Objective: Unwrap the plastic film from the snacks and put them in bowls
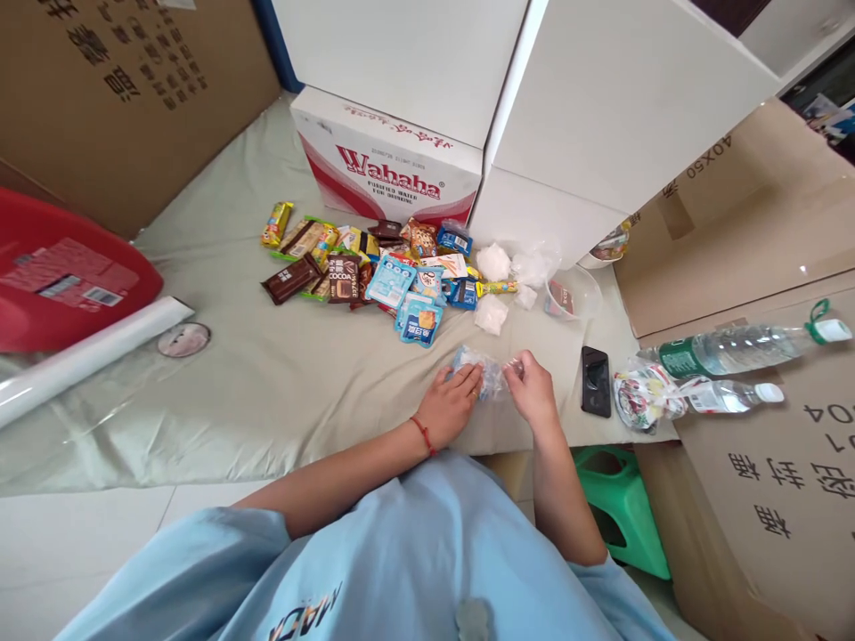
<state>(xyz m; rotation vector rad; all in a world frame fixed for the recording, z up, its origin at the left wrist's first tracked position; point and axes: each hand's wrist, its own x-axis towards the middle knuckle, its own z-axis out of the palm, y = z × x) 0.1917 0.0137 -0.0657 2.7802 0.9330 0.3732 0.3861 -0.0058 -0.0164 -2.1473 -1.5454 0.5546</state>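
Observation:
Near the front of the cloth-covered table lies a clear plastic bag [492,385] with something blue inside it. My left hand [454,401] lies flat on the bag's left part, its fingers stretched out and pressing on it. At the right end, my right hand [531,385] pinches the bag's edge between thumb and fingers. Just beyond the hands are a blue snack packet [420,320] and a crumpled white plastic bundle [491,315]. What exactly is in the bag is hidden by my left fingers and the plastic.
A pile of snacks with a cocoa packet [344,278] lies before the Wahaha carton [394,169]. To the right are a clear plastic bowl [588,298], a phone [596,381] and water bottles [741,347]. A red container [73,276] and a white roll [93,356] lie left.

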